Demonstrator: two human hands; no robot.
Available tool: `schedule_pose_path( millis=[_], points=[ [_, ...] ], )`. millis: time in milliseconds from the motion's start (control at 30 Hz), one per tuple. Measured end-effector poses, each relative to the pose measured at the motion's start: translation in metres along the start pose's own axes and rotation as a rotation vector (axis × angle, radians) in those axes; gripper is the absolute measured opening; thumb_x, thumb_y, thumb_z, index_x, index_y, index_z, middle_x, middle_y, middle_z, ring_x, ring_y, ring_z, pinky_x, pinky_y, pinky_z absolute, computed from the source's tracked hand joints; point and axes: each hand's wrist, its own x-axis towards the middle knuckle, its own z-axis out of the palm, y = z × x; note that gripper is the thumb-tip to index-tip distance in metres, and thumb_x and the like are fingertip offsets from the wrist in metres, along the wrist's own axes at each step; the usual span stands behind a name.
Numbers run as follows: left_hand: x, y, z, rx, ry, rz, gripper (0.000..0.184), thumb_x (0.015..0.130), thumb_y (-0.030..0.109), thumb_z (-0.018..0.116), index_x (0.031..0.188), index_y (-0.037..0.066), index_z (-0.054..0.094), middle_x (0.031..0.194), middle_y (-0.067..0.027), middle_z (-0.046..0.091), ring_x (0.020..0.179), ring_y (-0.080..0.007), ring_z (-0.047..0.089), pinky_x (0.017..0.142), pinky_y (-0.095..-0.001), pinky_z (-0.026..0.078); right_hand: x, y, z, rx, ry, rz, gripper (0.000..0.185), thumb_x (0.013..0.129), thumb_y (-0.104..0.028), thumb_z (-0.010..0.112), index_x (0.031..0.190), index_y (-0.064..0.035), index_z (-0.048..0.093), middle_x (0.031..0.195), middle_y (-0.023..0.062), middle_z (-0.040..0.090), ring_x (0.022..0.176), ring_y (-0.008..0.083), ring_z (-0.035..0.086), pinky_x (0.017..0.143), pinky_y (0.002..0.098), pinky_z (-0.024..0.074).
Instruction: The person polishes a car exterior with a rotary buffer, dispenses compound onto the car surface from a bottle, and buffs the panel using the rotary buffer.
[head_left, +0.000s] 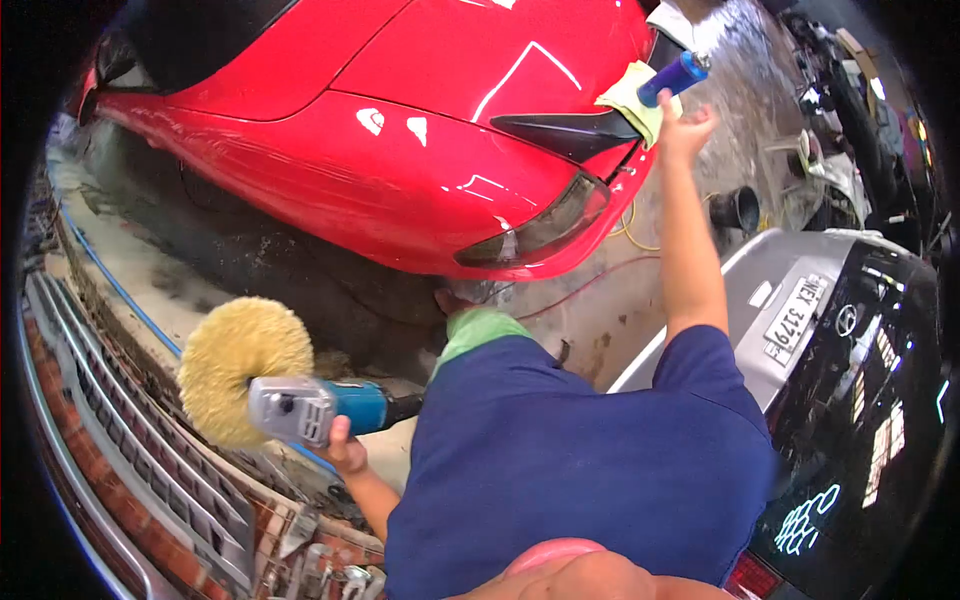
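Note:
My left hand is closed on the body of a teal and silver polisher. Its round, fluffy yellow wool pad faces left, away from my body. My right arm stretches forward to the nose of a red car. There my right hand is beside a blue bottle, one finger or the thumb against its side and the others apart from it. The bottle is tilted over a pale yellow cloth on the car's front edge, near the black trim and headlight.
A silver and black car rear stands close on my right. Grey grille-like trim pieces lie at the left, with metal tools below. A blue hose runs along the floor. A black bucket stands beyond my right arm.

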Motion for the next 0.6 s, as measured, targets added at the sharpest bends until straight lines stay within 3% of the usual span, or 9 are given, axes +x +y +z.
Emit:
schedule_pose_path(
  millis=[33, 167, 200, 233, 267, 300, 367, 500, 600],
  points=[
    [-0.005, 0.005, 0.005, 0.000, 0.081, -0.077, 0.079, 0.076, 0.021, 0.075, 0.149, 0.003, 0.052, 0.141, -0.0126, 0.060, 0.128, -0.0307, 0.059, 0.113, -0.0481, 0.048, 0.026, 0.008, -0.010, -0.111, 0.091, -0.138, 0.118, 0.065, -0.063, 0.096, 0.146, 0.0049, 0.043, 0.141, 0.0263, 0.048, 0.127, 0.0407, 0.052, 0.110, 0.0517, 0.0431],
    [-0.006, 0.021, 0.006, 0.000, 0.155, -0.155, 0.073, 0.080, 0.015, 0.074, 0.149, 0.005, 0.054, 0.138, -0.0119, 0.062, 0.123, -0.0300, 0.063, 0.107, -0.0477, 0.053, 0.090, 0.032, -0.015, -0.228, 0.117, -0.395, 0.130, 0.058, -0.073, 0.095, 0.146, 0.0086, 0.046, 0.146, 0.0351, 0.049, 0.140, 0.0493, 0.044, 0.119, 0.0572, 0.0361],
    [-0.006, 0.022, 0.002, 0.004, 0.152, -0.147, 0.068, 0.081, 0.011, 0.074, 0.147, 0.005, 0.056, 0.135, -0.0111, 0.064, 0.120, -0.0295, 0.064, 0.108, -0.0475, 0.053, 0.100, 0.043, -0.017, -0.337, 0.116, -0.371, 0.125, 0.057, -0.071, 0.097, 0.142, 0.0087, 0.051, 0.140, 0.0325, 0.055, 0.134, 0.0450, 0.052, 0.116, 0.0540, 0.0407],
    [-0.006, 0.024, -0.001, 0.018, 0.115, -0.141, 0.064, 0.084, 0.013, 0.074, 0.145, 0.004, 0.057, 0.133, -0.0108, 0.066, 0.119, -0.0284, 0.066, 0.108, -0.0463, 0.052, 0.109, 0.031, -0.032, -0.193, -0.118, -0.246, 0.113, 0.056, -0.068, 0.099, 0.132, 0.0069, 0.062, 0.125, 0.0245, 0.067, 0.118, 0.0374, 0.064, 0.108, 0.0502, 0.0487],
    [-0.007, 0.024, -0.002, 0.022, 0.095, -0.121, 0.060, 0.087, 0.014, 0.075, 0.144, 0.004, 0.058, 0.132, -0.0106, 0.068, 0.119, -0.0272, 0.067, 0.108, -0.0451, 0.052, 0.128, 0.079, -0.023, -0.161, 0.021, -0.420, 0.095, 0.058, -0.060, 0.102, 0.121, 0.0033, 0.069, 0.110, 0.0156, 0.073, 0.099, 0.0302, 0.070, 0.097, 0.0454, 0.0545],
    [0.000, 0.028, 0.008, 0.030, 0.117, -0.100, 0.057, 0.086, 0.010, 0.076, 0.141, 0.004, 0.060, 0.131, -0.0100, 0.068, 0.118, -0.0264, 0.067, 0.108, -0.0438, 0.052, 0.129, 0.076, -0.031, -0.020, -0.115, -0.272, 0.083, 0.062, -0.050, 0.104, 0.117, 0.0021, 0.070, 0.110, 0.0127, 0.074, 0.096, 0.0270, 0.070, 0.094, 0.0434, 0.0556],
    [0.016, 0.030, 0.028, 0.089, 0.156, -0.037, 0.053, 0.084, 0.005, 0.077, 0.135, 0.003, 0.063, 0.127, -0.0086, 0.070, 0.116, -0.0244, 0.068, 0.105, -0.0405, 0.052, 0.139, 0.101, -0.046, -0.009, -0.129, -0.203, 0.079, 0.066, -0.044, 0.103, 0.119, 0.0033, 0.069, 0.112, 0.0143, 0.074, 0.098, 0.0250, 0.070, 0.094, 0.0418, 0.0555],
    [0.061, 0.017, 0.024, 0.109, 0.140, -0.049, 0.056, 0.077, 0.004, 0.084, 0.129, 0.004, 0.064, 0.117, -0.0064, 0.072, 0.105, -0.0199, 0.070, 0.098, -0.0355, 0.055, 0.085, 0.107, -0.077, -0.275, 0.007, -0.212, 0.092, 0.067, -0.057, 0.098, 0.127, 0.0057, 0.069, 0.130, 0.0235, 0.072, 0.111, 0.0338, 0.073, 0.104, 0.0462, 0.0531],
    [0.136, 0.010, 0.027, 0.131, 0.175, -0.171, 0.066, 0.074, 0.004, 0.089, 0.133, 0.005, 0.058, 0.117, -0.0069, 0.072, 0.105, -0.0196, 0.070, 0.099, -0.0358, 0.055, 0.088, 0.156, -0.011, -0.350, -0.151, -0.117, 0.082, 0.067, -0.051, 0.099, 0.125, 0.0005, 0.075, 0.121, 0.0169, 0.078, 0.109, 0.0300, 0.074, 0.104, 0.0421, 0.0528]
  ],
)
